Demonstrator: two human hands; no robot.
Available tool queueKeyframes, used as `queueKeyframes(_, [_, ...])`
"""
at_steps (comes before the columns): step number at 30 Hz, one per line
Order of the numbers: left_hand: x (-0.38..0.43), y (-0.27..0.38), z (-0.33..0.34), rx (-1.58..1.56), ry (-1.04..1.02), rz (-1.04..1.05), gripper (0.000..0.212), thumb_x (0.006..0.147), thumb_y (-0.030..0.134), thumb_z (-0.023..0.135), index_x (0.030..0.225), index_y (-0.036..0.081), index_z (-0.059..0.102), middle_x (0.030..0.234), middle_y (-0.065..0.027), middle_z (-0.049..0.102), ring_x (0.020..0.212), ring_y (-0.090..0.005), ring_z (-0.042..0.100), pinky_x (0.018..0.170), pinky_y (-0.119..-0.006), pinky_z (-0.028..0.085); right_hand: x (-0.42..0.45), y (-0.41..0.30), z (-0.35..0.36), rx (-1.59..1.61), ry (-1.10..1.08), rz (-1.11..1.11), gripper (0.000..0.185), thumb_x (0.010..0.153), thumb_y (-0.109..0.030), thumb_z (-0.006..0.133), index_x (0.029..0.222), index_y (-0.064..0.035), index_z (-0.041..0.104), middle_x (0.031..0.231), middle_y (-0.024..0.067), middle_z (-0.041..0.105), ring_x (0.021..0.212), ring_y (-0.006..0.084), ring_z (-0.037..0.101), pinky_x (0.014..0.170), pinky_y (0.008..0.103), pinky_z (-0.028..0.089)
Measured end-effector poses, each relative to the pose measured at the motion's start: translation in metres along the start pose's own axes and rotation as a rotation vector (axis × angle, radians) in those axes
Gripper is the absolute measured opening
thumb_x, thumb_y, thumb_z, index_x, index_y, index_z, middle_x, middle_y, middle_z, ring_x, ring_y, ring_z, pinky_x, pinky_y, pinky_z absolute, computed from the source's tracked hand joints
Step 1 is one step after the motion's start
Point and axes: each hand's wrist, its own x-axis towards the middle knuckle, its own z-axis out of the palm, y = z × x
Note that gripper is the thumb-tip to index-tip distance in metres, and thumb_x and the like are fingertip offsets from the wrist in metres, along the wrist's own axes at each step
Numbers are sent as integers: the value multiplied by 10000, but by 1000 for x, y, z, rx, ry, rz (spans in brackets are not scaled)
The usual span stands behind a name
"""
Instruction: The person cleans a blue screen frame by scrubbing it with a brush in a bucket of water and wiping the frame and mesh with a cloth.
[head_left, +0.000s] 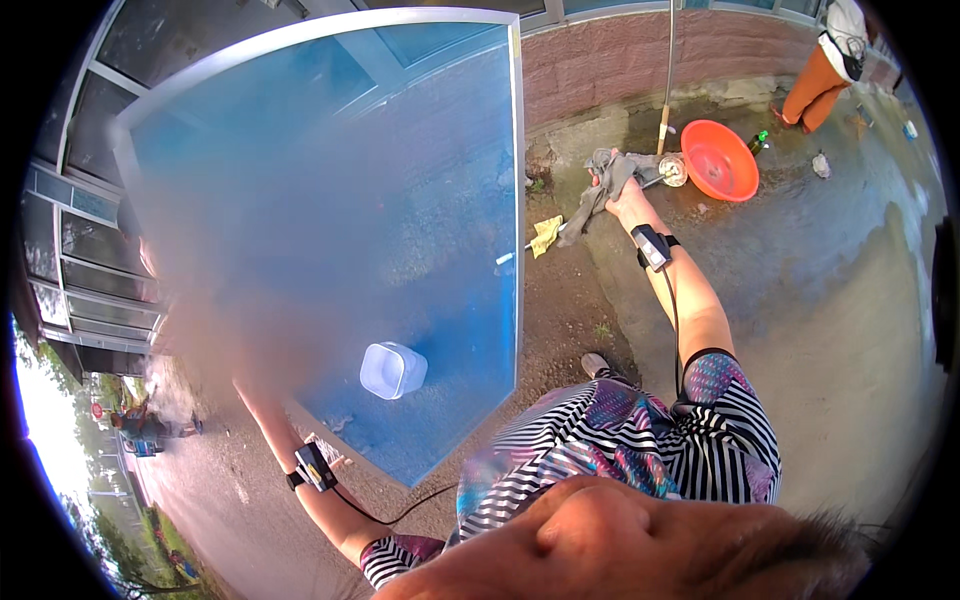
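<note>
A large blue-tinted window panel (442, 247) in a pale metal frame stands tilted in front of me on the left. My left hand (148, 259) is at the panel's far left side; a few fingers show past the frame, and a blurred patch hides the rest. Out to the right, my right hand (626, 196) grips a wet-looking grey cloth (600, 184), whose end hangs down. A small yellow cloth (546, 236) lies beneath that end, by a white-tipped stick (506, 259). Through the panel I see a translucent plastic tub (392, 370).
An orange-red basin (720, 161) sits on wet concrete beyond my right hand, beside a green-topped bottle (759, 141). A long pole (667, 82) leans by the brick wall (592, 71). A person in orange trousers (816, 94) stands at upper right; another person (142, 426) is far left.
</note>
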Motion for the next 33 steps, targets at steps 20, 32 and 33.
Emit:
queueKeyframes(20, [-25,-74,-41,-77,166,-181,591,991,577,433,1163,42,615,1069,-25,645,964,-141,586,826,-327,482,33,-46,173,-410,-503,-289,329,909,-369,687,1161,-174,607,1036,-45,618,966,134,569,796,330,477])
queueKeyframes(32, [-100,-88,-64,-494,355,-513,497,1006,402,520,1418,134,445,1168,-35,593,1002,-172,581,907,-344,482,-36,-19,203,-483,-716,-353,446,844,-242,771,1215,-121,554,977,-24,595,843,114,573,706,304,493])
queueKeyframes(33, [-101,-97,-63,-499,398,-556,534,1014,402,504,1463,134,397,1249,-54,579,1082,-201,576,970,-370,463,-39,-20,203,-528,-724,-400,468,842,-251,775,1230,-115,552,990,-25,594,863,112,564,732,301,481])
